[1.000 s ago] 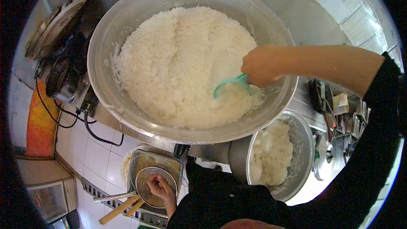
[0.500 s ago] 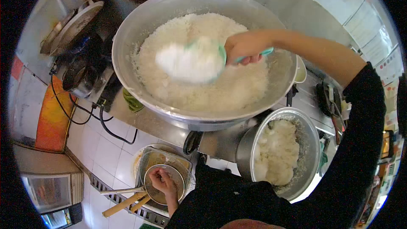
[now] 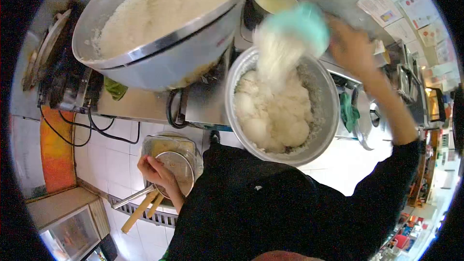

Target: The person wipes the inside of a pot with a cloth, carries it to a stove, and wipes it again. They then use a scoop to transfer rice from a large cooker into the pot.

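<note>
My right hand [image 3: 345,43] grips a teal scoop [image 3: 309,24], blurred by motion and tipped over a metal pot [image 3: 333,116]. White rice [image 3: 280,58] is falling from it onto the clumped rice [image 3: 270,111] inside that pot. Up and to the left stands a much larger metal pot [image 3: 145,60], with loose rice [image 3: 159,5] filling much of it. My left hand [image 3: 157,170] hangs low at the left, its fingers curled. Whether anything is in those fingers I cannot make out. Beneath that hand is a round strainer [image 3: 176,164] with a long handle.
Behind the scoop is a pot of pale yellowish liquid [image 3: 275,1]. Black cables [image 3: 89,137] hang off the counter's left end. Below the strainer, wooden handles [image 3: 137,215] stick out. A green cloth [image 3: 349,111] lies right of the smaller pot, beside a metal lid [image 3: 363,121].
My right hand has carried the heaped scoop from over the large pot to the smaller one, and rice now pours out. The view has swung right. My left hand stays near the strainer.
</note>
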A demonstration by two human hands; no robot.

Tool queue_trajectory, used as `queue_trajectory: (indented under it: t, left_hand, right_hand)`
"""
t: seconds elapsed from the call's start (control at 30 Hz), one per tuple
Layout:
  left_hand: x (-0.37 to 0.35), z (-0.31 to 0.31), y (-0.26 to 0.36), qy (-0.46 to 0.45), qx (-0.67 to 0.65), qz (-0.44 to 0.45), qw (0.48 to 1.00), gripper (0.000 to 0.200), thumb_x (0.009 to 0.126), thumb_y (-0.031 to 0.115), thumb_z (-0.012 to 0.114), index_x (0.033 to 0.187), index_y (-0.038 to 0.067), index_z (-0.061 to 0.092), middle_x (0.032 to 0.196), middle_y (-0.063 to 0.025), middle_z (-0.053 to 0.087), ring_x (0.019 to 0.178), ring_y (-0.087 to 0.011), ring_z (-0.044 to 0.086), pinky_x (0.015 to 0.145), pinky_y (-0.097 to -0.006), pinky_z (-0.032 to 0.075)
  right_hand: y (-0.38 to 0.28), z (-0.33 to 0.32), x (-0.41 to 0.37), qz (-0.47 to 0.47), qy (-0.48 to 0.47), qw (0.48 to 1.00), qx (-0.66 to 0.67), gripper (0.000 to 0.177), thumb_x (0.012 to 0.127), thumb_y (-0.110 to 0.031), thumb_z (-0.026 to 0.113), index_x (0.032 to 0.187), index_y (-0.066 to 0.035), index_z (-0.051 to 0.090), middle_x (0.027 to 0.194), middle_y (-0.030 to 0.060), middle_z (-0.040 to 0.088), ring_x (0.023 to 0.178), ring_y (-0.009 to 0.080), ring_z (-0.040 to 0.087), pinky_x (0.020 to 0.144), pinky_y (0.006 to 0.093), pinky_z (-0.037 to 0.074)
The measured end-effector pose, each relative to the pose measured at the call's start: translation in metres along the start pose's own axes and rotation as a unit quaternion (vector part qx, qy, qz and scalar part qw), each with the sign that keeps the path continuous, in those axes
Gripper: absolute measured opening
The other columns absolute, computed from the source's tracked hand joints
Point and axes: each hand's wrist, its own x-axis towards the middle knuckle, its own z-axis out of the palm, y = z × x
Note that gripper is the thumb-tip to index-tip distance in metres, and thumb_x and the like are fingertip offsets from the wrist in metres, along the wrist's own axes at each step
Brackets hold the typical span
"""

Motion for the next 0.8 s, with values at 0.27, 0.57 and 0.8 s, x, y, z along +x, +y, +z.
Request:
queue_trajectory:
  t: [0.27,0.57,0.8]
  left_hand:
    - [-0.012,0.007,0.039,-0.045,-0.013,0.063,0.997,0.013,0.084,0.012,0.045,0.091,0.001,0.045,0.073,-0.0028,0.045,0.058,-0.0068,0.041,0.049,-0.0179,0.034]
    - [0.017,-0.015,0.025,0.037,0.035,0.081,0.995,0.01,0.083,0.011,0.046,0.086,0.001,0.047,0.067,-0.0026,0.046,0.052,-0.0067,0.041,0.047,-0.0187,0.036]
    - [0.026,-0.032,-0.013,0.065,0.08,-0.037,0.994,0.009,0.083,0.01,0.045,0.081,0.002,0.045,0.064,-0.0024,0.043,0.055,-0.0136,0.041,0.051,-0.0247,0.036]
  right_hand:
    - [-0.037,-0.026,-0.049,0.017,-0.155,0.986,-0.053,0.05,0.069,-0.013,0.052,0.118,-0.009,0.04,0.072,0.0069,0.051,0.057,0.024,0.053,0.049,0.0345,0.045]
    - [-0.005,0.031,0.182,-0.057,-0.079,0.988,-0.12,0.022,0.073,-0.017,0.047,0.09,-0.007,0.056,0.075,0.0138,0.059,0.066,0.0291,0.058,0.056,0.0406,0.047]
    - [-0.042,0.251,0.308,-0.177,-0.193,0.956,-0.131,0.014,0.067,-0.011,0.051,0.076,-0.004,0.059,0.07,0.0142,0.059,0.068,0.0298,0.058,0.059,0.0394,0.046]
